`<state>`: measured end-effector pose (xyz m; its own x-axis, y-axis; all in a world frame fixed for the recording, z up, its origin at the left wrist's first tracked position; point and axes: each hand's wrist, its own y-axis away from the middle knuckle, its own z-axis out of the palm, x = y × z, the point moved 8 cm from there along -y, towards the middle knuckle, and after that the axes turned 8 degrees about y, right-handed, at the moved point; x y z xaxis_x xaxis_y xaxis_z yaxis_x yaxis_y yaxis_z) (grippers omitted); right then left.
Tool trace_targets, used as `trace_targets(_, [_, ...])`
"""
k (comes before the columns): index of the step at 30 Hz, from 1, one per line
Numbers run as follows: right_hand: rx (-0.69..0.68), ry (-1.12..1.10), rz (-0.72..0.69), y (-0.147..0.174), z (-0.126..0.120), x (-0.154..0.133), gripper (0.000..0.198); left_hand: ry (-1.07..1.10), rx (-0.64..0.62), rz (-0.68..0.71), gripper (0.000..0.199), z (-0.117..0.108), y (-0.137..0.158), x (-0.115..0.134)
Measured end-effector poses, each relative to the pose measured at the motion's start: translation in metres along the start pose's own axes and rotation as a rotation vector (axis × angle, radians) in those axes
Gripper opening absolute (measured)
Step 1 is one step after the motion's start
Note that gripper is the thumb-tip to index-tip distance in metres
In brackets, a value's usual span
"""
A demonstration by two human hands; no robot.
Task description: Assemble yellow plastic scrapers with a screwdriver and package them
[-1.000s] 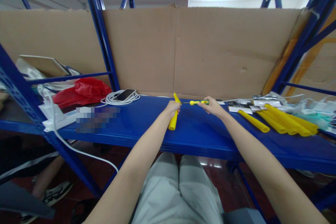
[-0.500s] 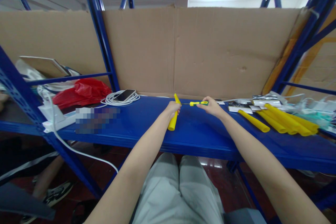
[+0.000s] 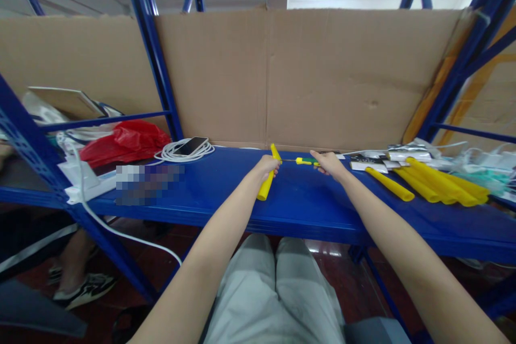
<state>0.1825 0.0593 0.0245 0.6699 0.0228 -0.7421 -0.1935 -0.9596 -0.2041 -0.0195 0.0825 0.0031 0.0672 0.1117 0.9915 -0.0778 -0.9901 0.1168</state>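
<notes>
My left hand [image 3: 268, 166] is closed around a yellow tube [image 3: 265, 189], which slants over the blue shelf with its narrower end pointing away from me. Closed on the handle of a yellow and green screwdriver [image 3: 305, 161], my right hand [image 3: 327, 164] is just to the right. The screwdriver lies nearly level, its thin shaft pointing left at the tube beside my left fingers. Whether the tip touches or enters the tube is too small to tell.
Several yellow tubes [image 3: 441, 181] lie at the right, one [image 3: 389, 184] apart from them. Small boxes [image 3: 368, 164] sit behind. At the left are a phone [image 3: 192, 146] on a coiled white cable [image 3: 171, 155] and a red bag [image 3: 127, 142]. Cardboard [image 3: 217, 80] backs the blue shelf [image 3: 217, 188].
My right hand has shifted slightly right and its grip on the screwdriver handle has changed, the thumb now stretched along it. My left hand keeps the tube almost where it was.
</notes>
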Motion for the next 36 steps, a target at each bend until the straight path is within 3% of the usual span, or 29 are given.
trace_targets(4, [-0.073, -0.103, 0.048, 0.003, 0.005, 0.0, 0.045, 0.022, 0.012, 0.0, 0.017, -0.002, -0.003, 0.0])
trace_targets(11, [-0.344, -0.343, 0.09, 0.008, 0.013, -0.007, 0.024, 0.087, 0.03, 0.003, 0.016, -0.004, -0.004, -0.001])
trace_targets(15, [-0.305, -0.405, 0.045, 0.005, 0.009, -0.01, 0.017, 0.118, 0.026, 0.003, 0.014, -0.003, -0.004, -0.001])
trace_targets(22, [-0.108, -0.347, -0.003, 0.006, -0.001, -0.014, 0.015, 0.137, 0.049, -0.01, 0.012, -0.007, -0.005, -0.002])
trace_targets(36, [-0.137, -0.485, -0.02, 0.007, -0.004, -0.017, 0.021, 0.163, 0.043, -0.011, 0.008, -0.005, -0.004, -0.002])
